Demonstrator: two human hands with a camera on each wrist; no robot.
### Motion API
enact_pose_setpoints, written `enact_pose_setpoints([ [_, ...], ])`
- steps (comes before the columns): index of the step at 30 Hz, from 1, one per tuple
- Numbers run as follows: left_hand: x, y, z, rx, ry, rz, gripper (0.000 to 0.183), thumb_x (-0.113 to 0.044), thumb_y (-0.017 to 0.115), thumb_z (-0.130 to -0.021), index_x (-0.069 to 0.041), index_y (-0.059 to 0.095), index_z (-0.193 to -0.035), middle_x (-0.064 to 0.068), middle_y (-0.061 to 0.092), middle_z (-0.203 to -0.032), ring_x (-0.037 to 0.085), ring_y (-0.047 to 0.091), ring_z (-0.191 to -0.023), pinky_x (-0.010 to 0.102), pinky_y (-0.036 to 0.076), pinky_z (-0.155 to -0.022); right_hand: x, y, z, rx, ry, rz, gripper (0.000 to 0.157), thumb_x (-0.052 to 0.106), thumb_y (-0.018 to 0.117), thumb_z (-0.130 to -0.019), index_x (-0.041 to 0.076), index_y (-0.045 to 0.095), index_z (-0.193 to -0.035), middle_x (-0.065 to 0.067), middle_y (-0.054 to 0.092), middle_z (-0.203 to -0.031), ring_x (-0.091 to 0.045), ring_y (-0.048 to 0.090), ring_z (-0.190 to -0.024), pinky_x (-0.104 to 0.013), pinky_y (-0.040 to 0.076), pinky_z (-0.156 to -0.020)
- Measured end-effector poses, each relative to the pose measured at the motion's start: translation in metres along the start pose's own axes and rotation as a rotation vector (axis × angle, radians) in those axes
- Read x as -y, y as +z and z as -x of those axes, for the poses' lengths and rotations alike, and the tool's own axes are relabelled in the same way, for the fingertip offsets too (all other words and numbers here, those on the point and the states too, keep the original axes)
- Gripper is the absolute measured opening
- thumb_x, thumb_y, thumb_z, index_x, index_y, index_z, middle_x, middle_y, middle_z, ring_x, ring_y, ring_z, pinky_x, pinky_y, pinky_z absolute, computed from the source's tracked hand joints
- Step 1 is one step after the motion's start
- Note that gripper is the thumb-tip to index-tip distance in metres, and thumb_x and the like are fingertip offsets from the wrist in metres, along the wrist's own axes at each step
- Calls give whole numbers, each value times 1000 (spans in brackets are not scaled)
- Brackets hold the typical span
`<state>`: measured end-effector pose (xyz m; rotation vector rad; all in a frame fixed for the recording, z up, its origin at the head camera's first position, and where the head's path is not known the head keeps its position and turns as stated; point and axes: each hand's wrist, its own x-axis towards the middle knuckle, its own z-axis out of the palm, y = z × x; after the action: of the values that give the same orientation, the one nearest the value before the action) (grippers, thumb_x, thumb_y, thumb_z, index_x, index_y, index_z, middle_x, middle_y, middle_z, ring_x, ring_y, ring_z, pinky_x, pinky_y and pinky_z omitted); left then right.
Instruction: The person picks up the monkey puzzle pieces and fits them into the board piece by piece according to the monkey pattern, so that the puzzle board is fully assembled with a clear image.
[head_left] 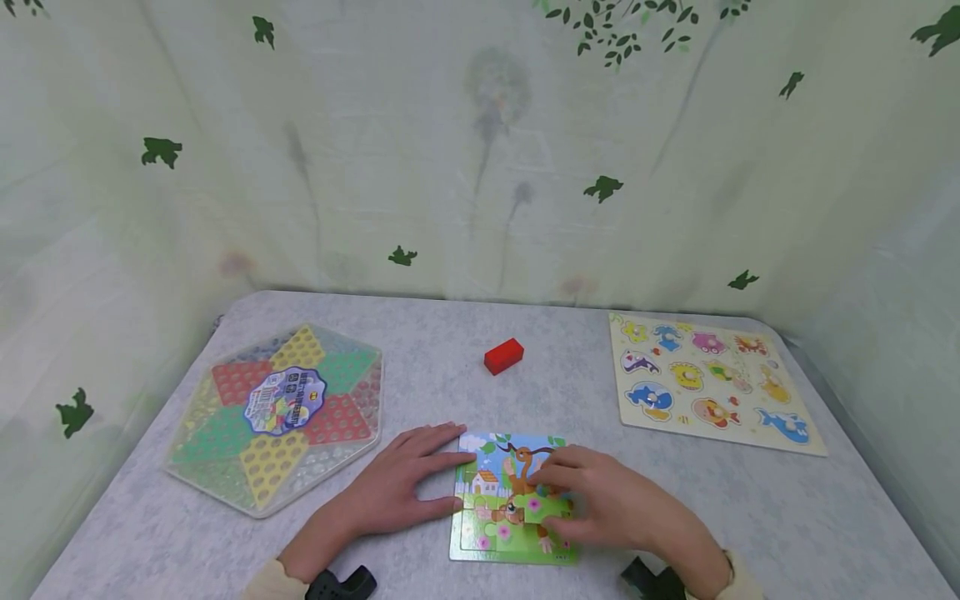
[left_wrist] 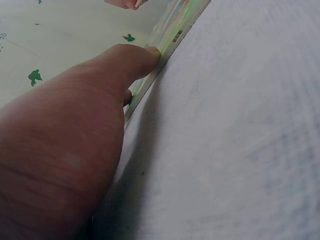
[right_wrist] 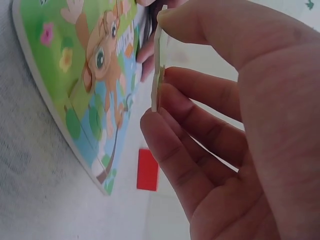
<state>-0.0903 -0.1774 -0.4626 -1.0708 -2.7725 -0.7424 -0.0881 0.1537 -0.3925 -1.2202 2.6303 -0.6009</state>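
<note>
A jigsaw puzzle board (head_left: 468, 553) with a monkey picture lies flat on the table in front of me. My left hand (head_left: 408, 479) rests at its left side, fingers extended, with fingertips and thumb touching the edge; the left wrist view shows the thumb against the board's rim (left_wrist: 176, 41). Over the board's right part, my right hand (head_left: 611, 500) pinches a green puzzle piece (head_left: 542, 507) with a pink flower. In the right wrist view the puzzle piece (right_wrist: 156, 70) is seen edge-on between thumb and fingers, raised off the board. My right hand hides part of the board's right side.
A red block (head_left: 503, 357) lies behind the puzzle board. To the left is a hexagonal Chinese checkers board (head_left: 225, 433) in clear plastic. At the back right lies a board of animal pictures (head_left: 675, 421). A printed curtain (head_left: 450, 167) hangs behind the table.
</note>
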Motion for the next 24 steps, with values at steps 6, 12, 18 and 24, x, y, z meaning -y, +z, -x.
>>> enact_pose_setpoints([
  [6, 0, 1, 0, -5, 4, -2, 53, -58, 66, -96, -34, 62, -143, 0, 45, -161, 24, 42, -148, 51, 38, -114, 4, 4, -4, -5, -32, -10, 37, 33, 80, -90, 22, 74, -125, 12, 63, -112, 0, 54, -95, -18, 52, -83],
  [12, 0, 0, 0, 6, -8, 8, 54, -59, 66, -95, -34, 62, -143, -2, 44, -161, 22, 41, -149, 50, 38, -116, 8, 9, -6, 19, -25, -45, 35, 30, 78, -89, 24, 74, -123, 15, 61, -110, 0, 53, -95, -17, 51, -84],
  [18, -1, 0, 0, 22, -25, 21, 55, -61, 65, -95, -34, 62, -143, -3, 43, -162, 22, 40, -150, 50, 36, -117, 9, 17, -9, 37, -72, -31, 29, 31, 76, -92, 23, 74, -120, 14, 64, -114, -1, 57, -101, -20, 53, -89],
  [24, 0, -1, 0, 34, -31, 27, 56, -62, 63, -95, -35, 61, -143, -3, 43, -162, 21, 39, -150, 50, 35, -118, 10, 24, -12, 47, -126, -25, 27, 31, 75, -93, 25, 74, -119, 15, 66, -120, -4, 60, -111, -24, 53, -97],
])
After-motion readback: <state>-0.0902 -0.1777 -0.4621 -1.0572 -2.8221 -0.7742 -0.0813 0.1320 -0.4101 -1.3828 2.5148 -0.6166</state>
